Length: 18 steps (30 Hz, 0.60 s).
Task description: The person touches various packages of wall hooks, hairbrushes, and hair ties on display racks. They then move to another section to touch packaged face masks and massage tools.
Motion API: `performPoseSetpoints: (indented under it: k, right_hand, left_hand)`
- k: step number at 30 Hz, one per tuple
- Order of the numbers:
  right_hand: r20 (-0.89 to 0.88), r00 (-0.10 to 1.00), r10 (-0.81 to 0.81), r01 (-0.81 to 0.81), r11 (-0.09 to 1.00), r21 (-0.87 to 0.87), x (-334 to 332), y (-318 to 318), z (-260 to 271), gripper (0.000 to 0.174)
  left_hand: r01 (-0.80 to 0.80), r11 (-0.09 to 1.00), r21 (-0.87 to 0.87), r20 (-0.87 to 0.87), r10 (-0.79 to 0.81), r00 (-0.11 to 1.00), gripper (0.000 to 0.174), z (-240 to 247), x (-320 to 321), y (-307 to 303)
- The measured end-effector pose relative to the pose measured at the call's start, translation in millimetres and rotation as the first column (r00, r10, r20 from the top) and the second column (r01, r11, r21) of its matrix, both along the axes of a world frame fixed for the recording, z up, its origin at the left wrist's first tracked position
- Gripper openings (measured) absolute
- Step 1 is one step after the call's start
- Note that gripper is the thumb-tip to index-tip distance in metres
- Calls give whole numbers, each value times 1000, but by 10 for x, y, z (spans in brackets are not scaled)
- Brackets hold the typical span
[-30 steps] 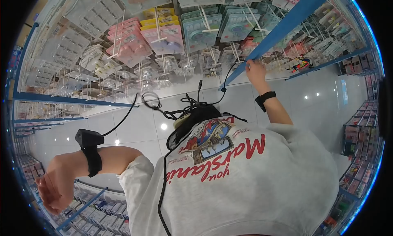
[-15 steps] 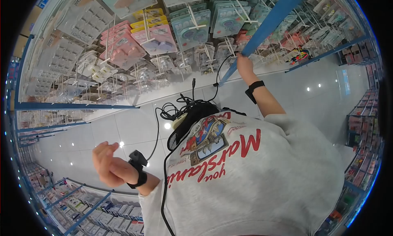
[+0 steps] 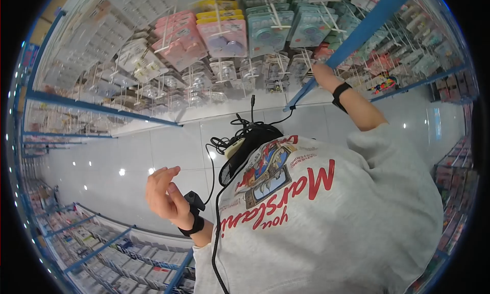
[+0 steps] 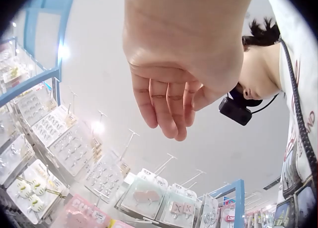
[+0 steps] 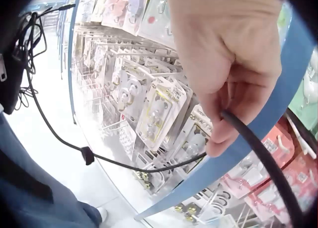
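Observation:
My right hand (image 3: 325, 75) is at the blue shelf post (image 3: 367, 23), up at the rack. In the right wrist view its thumb and fingers pinch a black cable (image 5: 129, 166), which runs left to a tangle of cables (image 5: 31, 44) and, on the other side, down past the wrist. The left hand (image 3: 164, 194) is held in the air over the floor, left of the body. Its fingers are loosely bent with nothing in them, as the left wrist view also shows.
Hooks with carded goods fill the rack ahead, among them pink packs (image 3: 181, 41) and mint-green packs (image 3: 268, 33). A black pouch (image 3: 258, 140) with cables hangs at the chest. More shelving (image 3: 120, 258) stands behind at lower left; shiny tiled floor (image 3: 117, 156) lies between.
The left hand has come from far out at lower left, up and in closer to the body, its fingers now pointing up. The right hand stays by the blue post while the view shifts.

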State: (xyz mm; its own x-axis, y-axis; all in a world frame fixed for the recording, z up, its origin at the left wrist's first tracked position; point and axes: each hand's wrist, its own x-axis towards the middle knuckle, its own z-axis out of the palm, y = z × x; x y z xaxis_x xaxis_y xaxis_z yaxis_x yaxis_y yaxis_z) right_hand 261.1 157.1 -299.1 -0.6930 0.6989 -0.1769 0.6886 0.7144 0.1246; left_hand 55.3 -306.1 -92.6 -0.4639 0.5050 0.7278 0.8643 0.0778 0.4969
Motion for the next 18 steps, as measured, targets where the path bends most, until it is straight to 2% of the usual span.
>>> performPoseSetpoints:
  k: [1,3,4,6,7,8,10,11,12,14,15,17,18]
  right_hand:
    - [-104,995,-2,-4,998,-59,75,-26,-72,15]
    - [111,991,-81,115,932,-345,203,-138,-83,15]
    - [171,984,-53,114,924,-365,288,-205,-115,15]
    - [258,938,230,-129,925,-356,522,-202,-583,16]
    - [312,949,-52,213,834,-509,428,-366,-589,31]
    - [242,959,148,-51,930,-364,452,-478,-792,33]
    - [131,963,235,-166,902,-399,41,-984,-555,33]
    - [-140,929,343,-370,832,-413,-222,-1160,-582,30]
    - [-406,819,405,-556,737,-385,-488,-1361,-610,26]
    - [-481,790,380,-608,587,-534,-1241,-1882,-258,30]
    - [-498,760,416,-647,547,-531,-1586,-2117,-93,30]
    - [-582,717,384,-696,343,-631,-2257,-2618,172,34]
    - [-579,681,449,-721,275,-636,-2542,-2843,131,33]
  left_hand:
    - [-27,1000,5,6,27,1000,14,-7,17,-57]
    - [-88,996,-8,65,89,994,14,-18,30,-139]
    - [-122,993,-2,69,121,990,14,-32,22,-181]
    - [-150,986,-77,86,157,984,14,-68,-20,-297]
    - [-172,981,-89,92,181,979,13,-78,-51,-343]
    - [-187,973,-134,82,199,976,14,-81,-111,-411]
    - [-229,952,-205,70,247,966,16,-15,-243,-582]
    - [-252,942,-222,66,273,960,17,51,-322,-685]
    - [-265,947,-183,56,279,959,16,121,-419,-793]
    - [-271,956,-114,33,276,961,14,336,-641,-1074]
    - [-277,957,-84,-29,275,961,14,527,-741,-1208]
    - [-248,969,4,-144,245,959,14,951,-934,-1472]
    - [-295,955,0,-202,289,936,14,1119,-941,-1610]
